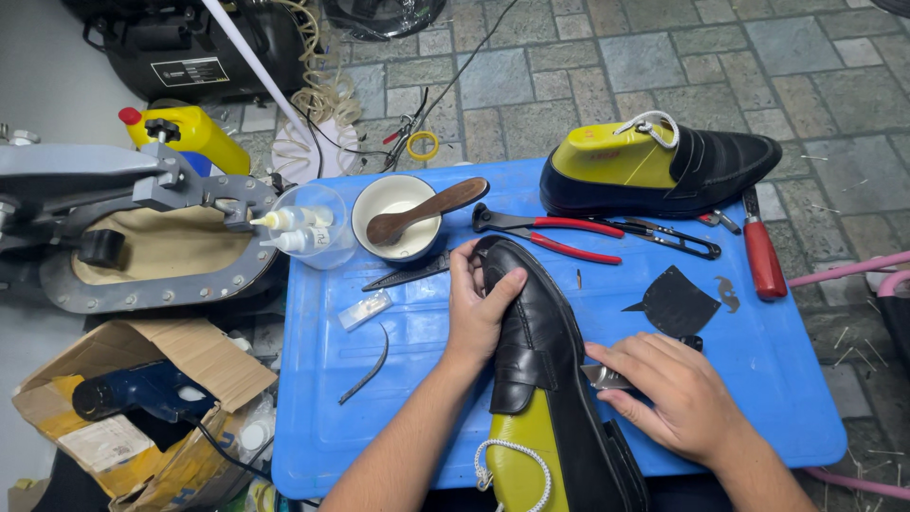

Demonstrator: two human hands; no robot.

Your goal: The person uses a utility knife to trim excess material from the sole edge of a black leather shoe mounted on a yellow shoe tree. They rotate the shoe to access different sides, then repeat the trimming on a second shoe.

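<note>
A black leather loafer (pixel 542 346) on a yellow-green shoe last lies toe-away across the blue plastic table (pixel 379 398). My left hand (pixel 477 305) clasps its toe from the left side. My right hand (pixel 664 391) presses a small metal-bladed tool (pixel 603 376) against the shoe's right side near the sole. A second black loafer (pixel 664 166) on a yellow-green last stands at the table's far right corner.
On the table lie red-handled pliers (pixel 550 232), black scissors (pixel 668 237), a red-handled tool (pixel 761 254), black leather scraps (pixel 675 303), and a white bowl (pixel 393 216) with a brown spoon. Small glue bottles (pixel 299 229), a grey metal press (pixel 142 237) and a cardboard box (pixel 142 398) sit at the left.
</note>
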